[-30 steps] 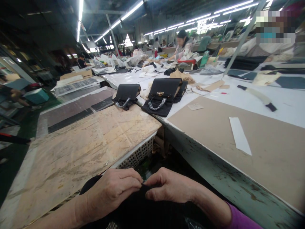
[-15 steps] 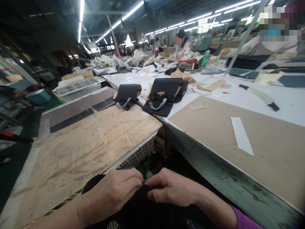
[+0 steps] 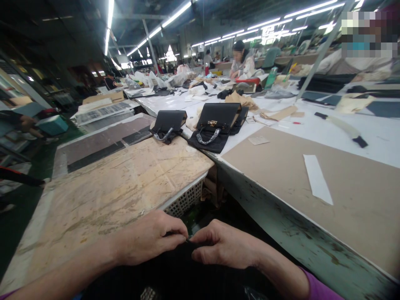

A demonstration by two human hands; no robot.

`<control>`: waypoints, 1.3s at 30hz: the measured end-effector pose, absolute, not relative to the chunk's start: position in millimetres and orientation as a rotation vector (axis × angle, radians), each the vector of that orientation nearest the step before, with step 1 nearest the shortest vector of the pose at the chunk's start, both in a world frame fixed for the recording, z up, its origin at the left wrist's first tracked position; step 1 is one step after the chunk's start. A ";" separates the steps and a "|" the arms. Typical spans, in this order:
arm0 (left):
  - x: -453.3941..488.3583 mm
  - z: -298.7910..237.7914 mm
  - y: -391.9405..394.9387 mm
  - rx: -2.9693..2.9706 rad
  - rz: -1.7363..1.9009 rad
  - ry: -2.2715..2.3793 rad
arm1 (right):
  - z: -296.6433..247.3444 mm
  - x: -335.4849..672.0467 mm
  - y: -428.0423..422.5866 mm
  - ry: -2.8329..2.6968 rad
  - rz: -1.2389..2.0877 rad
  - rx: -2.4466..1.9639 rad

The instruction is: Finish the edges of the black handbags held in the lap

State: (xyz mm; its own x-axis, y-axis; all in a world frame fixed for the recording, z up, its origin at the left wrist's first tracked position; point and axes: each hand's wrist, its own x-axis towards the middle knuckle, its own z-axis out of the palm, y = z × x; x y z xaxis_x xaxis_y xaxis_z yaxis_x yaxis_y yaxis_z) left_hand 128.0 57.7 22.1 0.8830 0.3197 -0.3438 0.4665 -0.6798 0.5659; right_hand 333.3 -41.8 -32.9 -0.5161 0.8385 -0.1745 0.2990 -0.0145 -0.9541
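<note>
Low in front of me, my left hand [image 3: 151, 237] and my right hand [image 3: 223, 245] meet fingertip to fingertip. Between their pinched fingers is the edge of a thin black piece [image 3: 188, 241]; the rest of it merges with the dark area over my lap, so its shape and kind are hidden. Both hands are closed on it. Beyond them, a black handbag [image 3: 218, 114] with a gold clasp and a plastic-wrapped handle stands at the table corner. A smaller black handbag [image 3: 170, 121], its handle wrapped too, stands to its left.
To the left is a worn tan board [image 3: 125, 187] above a white plastic basket [image 3: 184, 200]. A table with a beige sheet [image 3: 275, 166] lies to the right, bearing a white strip [image 3: 318, 179]. Co-workers sit behind piles of material; one person [image 3: 242, 62] is at the far table.
My left hand has shifted slightly, its wrist turning and its forearm rising a little. The right hand stays nearly still, and both still pinch the black piece.
</note>
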 end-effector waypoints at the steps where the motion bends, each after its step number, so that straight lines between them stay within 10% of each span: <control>1: 129.6 23.6 59.0 2.432 -0.296 0.519 | -33.0 333.3 -41.7 -1.810 1.559 -1.178; 19: 153.6 28.6 60.5 3.067 -0.300 -0.223 | -35.7 332.3 -41.2 -1.820 1.539 -1.202; 39: 81.2 18.0 84.2 2.176 -0.314 0.768 | -56.1 352.2 -41.7 -1.558 1.743 -1.211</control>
